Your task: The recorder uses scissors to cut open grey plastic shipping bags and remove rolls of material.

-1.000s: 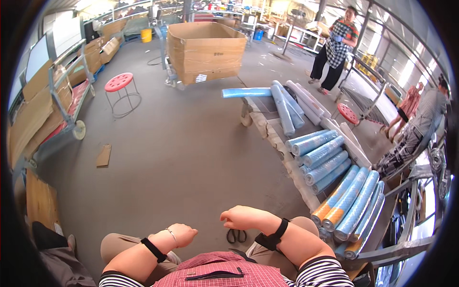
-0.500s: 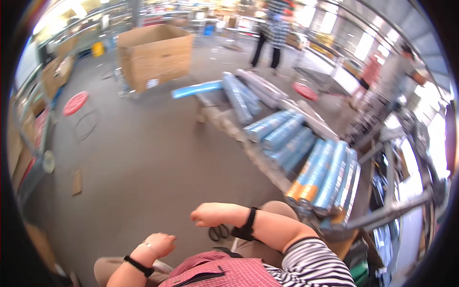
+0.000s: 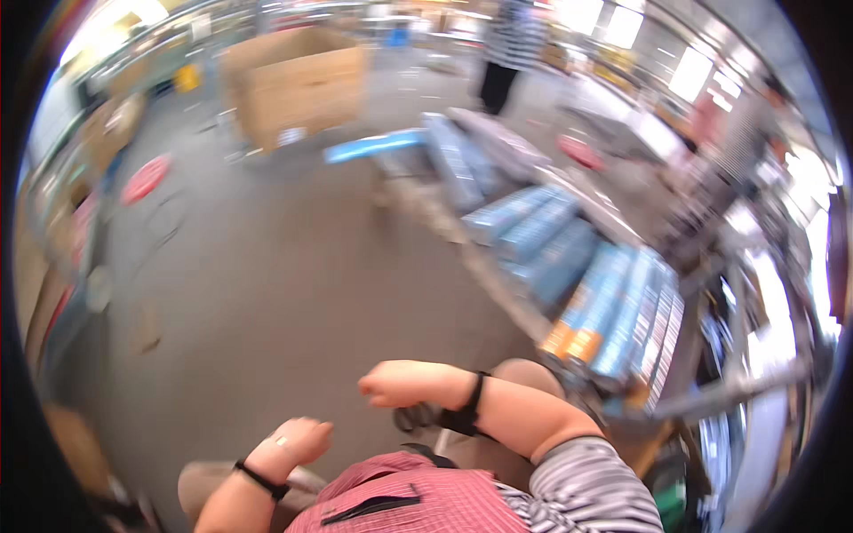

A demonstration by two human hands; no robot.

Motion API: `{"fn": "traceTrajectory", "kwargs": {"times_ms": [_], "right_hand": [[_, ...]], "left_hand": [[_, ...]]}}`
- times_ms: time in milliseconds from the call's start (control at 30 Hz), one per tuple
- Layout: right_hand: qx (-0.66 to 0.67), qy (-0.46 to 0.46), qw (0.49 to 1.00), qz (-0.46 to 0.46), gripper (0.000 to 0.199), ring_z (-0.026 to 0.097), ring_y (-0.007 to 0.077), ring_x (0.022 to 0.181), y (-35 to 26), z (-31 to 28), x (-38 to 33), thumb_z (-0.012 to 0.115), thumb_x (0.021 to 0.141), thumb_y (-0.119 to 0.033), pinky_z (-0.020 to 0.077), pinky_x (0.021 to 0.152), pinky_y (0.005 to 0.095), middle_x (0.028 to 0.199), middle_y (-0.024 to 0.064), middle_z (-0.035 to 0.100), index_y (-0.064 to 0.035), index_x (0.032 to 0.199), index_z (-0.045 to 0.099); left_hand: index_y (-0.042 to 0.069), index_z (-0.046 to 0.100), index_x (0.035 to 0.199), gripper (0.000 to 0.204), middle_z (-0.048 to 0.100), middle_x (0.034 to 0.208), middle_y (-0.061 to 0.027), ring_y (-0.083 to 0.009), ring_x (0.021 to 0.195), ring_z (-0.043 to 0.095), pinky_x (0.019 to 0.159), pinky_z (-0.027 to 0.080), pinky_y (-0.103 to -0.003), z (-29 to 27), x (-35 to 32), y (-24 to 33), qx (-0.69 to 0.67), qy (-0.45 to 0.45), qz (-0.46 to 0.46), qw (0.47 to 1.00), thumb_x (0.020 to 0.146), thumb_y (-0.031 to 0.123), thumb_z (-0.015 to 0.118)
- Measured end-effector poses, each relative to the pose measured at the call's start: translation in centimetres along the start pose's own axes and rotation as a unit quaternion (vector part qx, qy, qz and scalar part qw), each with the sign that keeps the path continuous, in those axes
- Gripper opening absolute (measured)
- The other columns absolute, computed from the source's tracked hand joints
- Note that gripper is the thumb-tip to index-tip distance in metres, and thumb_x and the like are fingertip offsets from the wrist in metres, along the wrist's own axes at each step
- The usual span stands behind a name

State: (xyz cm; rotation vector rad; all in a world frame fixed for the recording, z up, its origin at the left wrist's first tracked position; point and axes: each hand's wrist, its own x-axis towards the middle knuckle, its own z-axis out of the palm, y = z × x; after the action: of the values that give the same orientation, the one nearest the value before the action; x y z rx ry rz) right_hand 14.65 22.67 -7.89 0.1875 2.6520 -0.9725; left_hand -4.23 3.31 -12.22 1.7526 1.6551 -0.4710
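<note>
The picture is blurred by motion. My left hand [image 3: 293, 441] is a loose fist just above my lap, with a black band on the wrist and nothing in it. My right hand [image 3: 404, 384] is also curled shut and empty, held out over the grey floor with a black wrist strap. Black-handled scissors [image 3: 418, 417] lie on the floor just under my right wrist, partly hidden by it. Long blue rolls [image 3: 569, 266] lie stacked on a low pallet to my right.
A large cardboard box [image 3: 298, 84] stands at the back. A red stool [image 3: 145, 180] is at the far left. A person in dark trousers [image 3: 502, 62] stands behind the rolls. Metal racks [image 3: 737, 355] line the right side.
The view has swung to the right and tilted, so the rolls now sit nearer the middle. My right hand has shifted left in the picture; both fists stay closed.
</note>
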Motion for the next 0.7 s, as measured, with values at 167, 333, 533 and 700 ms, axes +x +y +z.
{"fn": "traceTrajectory", "kwargs": {"times_ms": [167, 333, 533, 700], "right_hand": [[-0.028, 0.019, 0.999, 0.003, 0.026, 0.064, 0.039, 0.094, -0.8, -0.4, -0.3, 0.063, 0.088, -0.025, 0.0518, 0.08, 0.0459, 0.096, 0.02, 0.068, -0.0031, 0.103, 0.066], [0.084, 0.007, 0.994, 0.074, 0.032, 0.072, 0.0234, 0.089, -3.3, -1.4, -0.5, 0.07, 0.087, -0.022, 0.0557, 0.079, 0.0349, 0.097, 0.0113, 0.074, -0.0037, 0.112, 0.067], [0.046, 0.022, 0.999, 0.013, 0.027, 0.071, 0.0308, 0.087, -3.5, -1.4, 0.1, 0.067, 0.089, -0.012, 0.0544, 0.076, 0.0367, 0.096, 0.02, 0.072, -0.0031, 0.114, 0.066], [0.04, 0.019, 0.999, 0.016, 0.027, 0.071, 0.0327, 0.088, -3.3, -1.3, 0.4, 0.067, 0.089, -0.012, 0.0545, 0.076, 0.0374, 0.096, 0.0204, 0.072, -0.0034, 0.115, 0.066]], "left_hand": [[0.002, 0.07, 0.091, 0.016, 0.071, 0.087, -0.0167, -0.035, 0.084, 0.07, 0.066, 0.056, -0.046, 1.7, 0.9, 0.2, -0.047, 0.017, 0.014, 0.999, 0.08, 0.009, 0.061], [0.007, 0.077, 0.095, 0.02, 0.074, 0.094, -0.0103, -0.029, 0.088, 0.071, 0.073, 0.056, -0.041, 0.9, 0.9, 0.8, -0.004, 0.046, -0.031, 0.998, 0.075, 0.01, 0.071], [0.005, 0.075, 0.095, 0.02, 0.074, 0.095, -0.0118, -0.0294, 0.09, 0.071, 0.074, 0.057, -0.04, 0.3, 0.0, 0.3, 0.002, 0.048, 0.003, 0.999, 0.076, 0.009, 0.071], [0.004, 0.075, 0.097, 0.021, 0.074, 0.097, -0.012, -0.0298, 0.091, 0.071, 0.075, 0.057, -0.041, 0.7, 0.0, 0.4, 0.005, 0.048, -0.008, 0.999, 0.077, 0.01, 0.07]]}}
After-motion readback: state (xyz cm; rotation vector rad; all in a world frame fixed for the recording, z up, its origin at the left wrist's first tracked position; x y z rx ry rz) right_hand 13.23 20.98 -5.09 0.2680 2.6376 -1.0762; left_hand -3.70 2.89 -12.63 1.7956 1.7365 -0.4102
